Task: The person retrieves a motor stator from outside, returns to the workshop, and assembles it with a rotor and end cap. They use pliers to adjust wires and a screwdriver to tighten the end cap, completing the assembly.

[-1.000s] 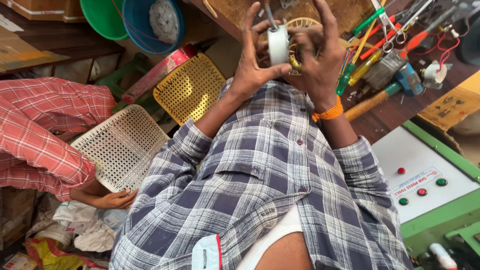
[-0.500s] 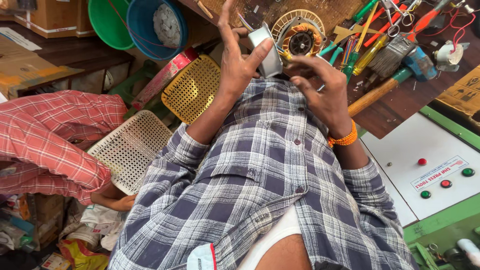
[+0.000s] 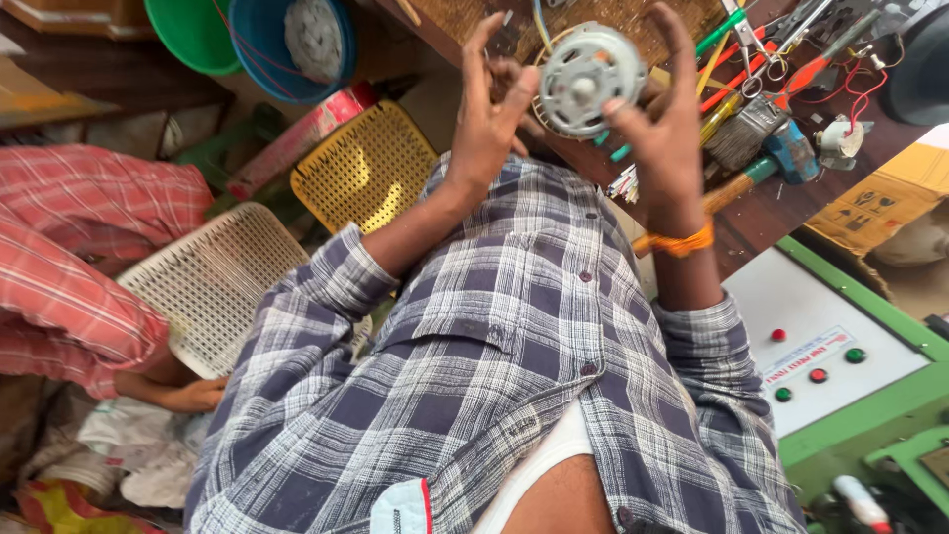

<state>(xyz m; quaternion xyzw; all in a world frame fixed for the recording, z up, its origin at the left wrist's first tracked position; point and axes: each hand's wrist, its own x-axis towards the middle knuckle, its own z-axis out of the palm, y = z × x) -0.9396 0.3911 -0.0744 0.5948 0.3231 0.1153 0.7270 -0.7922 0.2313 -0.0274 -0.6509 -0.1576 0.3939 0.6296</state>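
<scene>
While I watch through the head camera, the motor [image 3: 585, 79] sits lifted off the desk [image 3: 781, 203], raised between both hands at chest height so its round face turns toward the lens. The left hand [image 3: 486, 119] touches its left edge with the thumb and a bent finger, the other fingers fanned upward and loose; I judge that light pinch leaves the face uncovered for looking. The right hand [image 3: 664, 124] steadies the right edge with its fingertips, fingers long and half spread, an orange wristband [image 3: 680, 242] just below it. The motor's face is dull grey cast metal, a flat disc with curved slots and a small hub at the centre; a wire [image 3: 542, 25] runs up from its top.

Behind it a woven mat [image 3: 474, 20] covers the far part of the dark wooden desk, and screwdrivers [image 3: 746, 64] with red, green and yellow handles lie heaped with a bristle brush [image 3: 741, 133] near the right hand. To the left, well apart, stand a yellow perforated plastic basket [image 3: 364, 168] and a white one [image 3: 213, 287], both latticed. Another person's red checked sleeve [image 3: 89, 257] reaches in beside the white basket. At the right lies a white panel [image 3: 840, 341] with red and green buttons.
</scene>
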